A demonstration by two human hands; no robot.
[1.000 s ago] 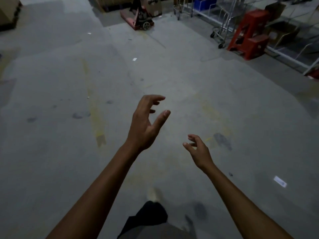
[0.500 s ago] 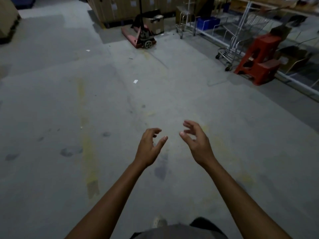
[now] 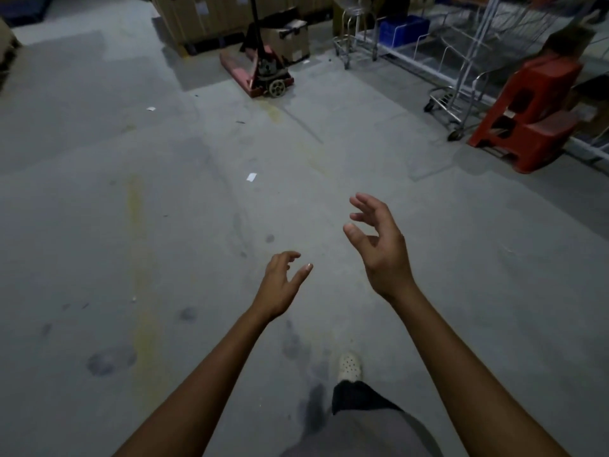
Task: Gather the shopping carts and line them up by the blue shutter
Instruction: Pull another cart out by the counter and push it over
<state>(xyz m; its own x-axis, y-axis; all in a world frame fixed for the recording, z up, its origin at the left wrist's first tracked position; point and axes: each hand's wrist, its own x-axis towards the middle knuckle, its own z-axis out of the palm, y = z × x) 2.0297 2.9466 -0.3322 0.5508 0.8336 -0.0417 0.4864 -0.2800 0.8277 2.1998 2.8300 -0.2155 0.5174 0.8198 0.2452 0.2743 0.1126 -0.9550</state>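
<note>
While both hands are out front with nothing in them, no cart is being pushed, so the gathering looks barely started from here. Left hand is loosely open, fingers curled, over bare floor. Right hand is open too, fingers spread, a bit higher and further forward. One foot in a pale shoe is mid-stride below them.

Task status, as a judgement:
- Blue shutter: not in view, so I can't say whether any row exists yet.
- One cart visible, parked at the floor's right edge, just beside the red stool and against the wire shelving. Well apart from both hands.
- Left to do: reach that cart, grip its handle, roll it to the shutter, then fetch any others.

Counts:
- Carts: one sure. The metal frame further back near the top edge may be a stand or a second cart; can't tell.
- Pallet jack: one, top centre.
- Red stools: one stack; it may be two nested.
- Blue crate: one, on the shelving.
- Paper scraps on the floor: two clear.
</note>
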